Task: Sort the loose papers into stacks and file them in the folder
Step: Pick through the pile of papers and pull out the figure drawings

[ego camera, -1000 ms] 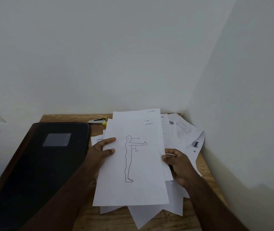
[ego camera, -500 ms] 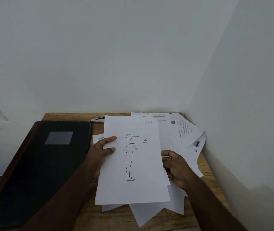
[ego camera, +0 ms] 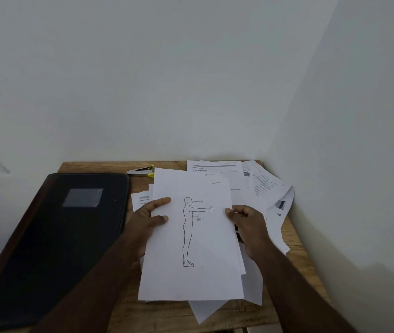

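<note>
at far left on the wooden counter (ego camera: 296, 258) lies a closed black folder (ego camera: 54, 241), flat, with a grey label patch near its top. just past its top right corner sits a small stapler (ego camera: 140, 171) with yellow trim, near the back wall. left hand (ego camera: 148, 222) has its grip grasping the left edge of a held stack of sheets (ego camera: 191, 272), thumb on top, fingers underneath. top sheet shows a line drawing of a standing figure with one arm stretched out and "90°" beside it. right hand (ego camera: 248, 224) has its grip clenched on the stack's right edge, fingers curled round it. stack is lifted slightly above the loose papers (ego camera: 263, 186), which are fanned untidily across the right part of the counter up to the wall corner; some carry printed text and small pictures, too small to read. more sheets poke out below the held stack at the near edge.
</note>
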